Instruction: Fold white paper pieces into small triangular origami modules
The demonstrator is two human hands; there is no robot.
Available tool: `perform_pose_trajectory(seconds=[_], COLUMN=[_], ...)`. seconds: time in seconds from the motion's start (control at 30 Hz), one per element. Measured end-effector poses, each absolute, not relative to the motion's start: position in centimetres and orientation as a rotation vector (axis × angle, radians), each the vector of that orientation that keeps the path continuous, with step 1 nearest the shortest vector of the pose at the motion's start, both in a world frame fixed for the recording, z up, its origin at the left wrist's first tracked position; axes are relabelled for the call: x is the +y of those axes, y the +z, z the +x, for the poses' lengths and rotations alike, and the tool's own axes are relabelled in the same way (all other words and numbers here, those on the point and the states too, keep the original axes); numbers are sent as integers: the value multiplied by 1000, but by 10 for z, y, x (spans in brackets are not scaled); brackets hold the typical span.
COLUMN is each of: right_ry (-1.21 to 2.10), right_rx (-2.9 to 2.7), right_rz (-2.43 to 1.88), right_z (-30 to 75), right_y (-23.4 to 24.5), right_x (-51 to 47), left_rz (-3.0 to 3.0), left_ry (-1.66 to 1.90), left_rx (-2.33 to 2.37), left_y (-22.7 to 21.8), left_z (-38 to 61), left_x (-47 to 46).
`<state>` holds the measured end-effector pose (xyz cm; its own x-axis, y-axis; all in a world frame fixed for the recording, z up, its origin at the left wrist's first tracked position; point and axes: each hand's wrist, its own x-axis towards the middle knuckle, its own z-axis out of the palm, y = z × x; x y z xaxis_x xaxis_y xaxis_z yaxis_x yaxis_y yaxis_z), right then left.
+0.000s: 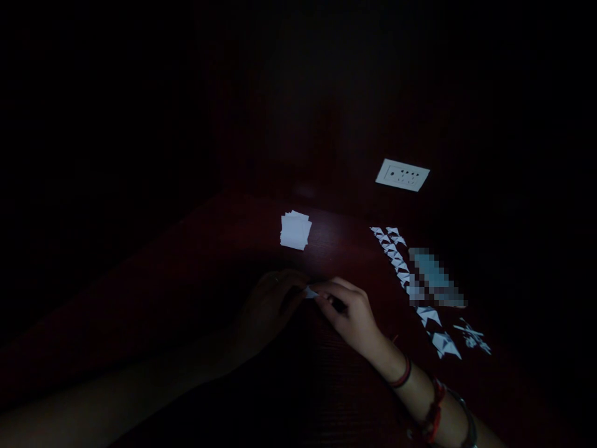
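A small piece of folded white paper (311, 292) is pinched between my two hands above the dark red table. My right hand (351, 313), better lit, grips its right side with thumb and fingers. From the left, my left hand (275, 300) lies in deep shadow, its fingertips meeting the paper's other side. Just beyond my hands rests a loose stack of white paper squares (295, 231). To the right, several folded white paper pieces (396, 261) lie in a slanting row, with larger-looking ones (445, 344) at the near end.
A white socket plate (402, 175) is at the back right. Beside the row lies a blurred-out bluish object (436, 274). Thin white paper scraps (473, 336) are heaped at the right. Most of the surroundings are too dark to make out.
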<state>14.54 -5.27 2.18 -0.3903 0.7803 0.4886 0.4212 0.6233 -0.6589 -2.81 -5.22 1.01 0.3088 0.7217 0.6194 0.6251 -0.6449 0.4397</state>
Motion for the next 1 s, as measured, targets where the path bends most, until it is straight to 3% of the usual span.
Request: perform_pose_trajectory(seconds=[1.0], right_ry=[412], right_rx=[-2140], right_rz=[-1006], right_z=[147], right_y=[23], right_x=[-50], left_rz=[2155], left_ry=[1084], left_rx=[1278], left_y=[14], left_z=[-28], left_x=[-52])
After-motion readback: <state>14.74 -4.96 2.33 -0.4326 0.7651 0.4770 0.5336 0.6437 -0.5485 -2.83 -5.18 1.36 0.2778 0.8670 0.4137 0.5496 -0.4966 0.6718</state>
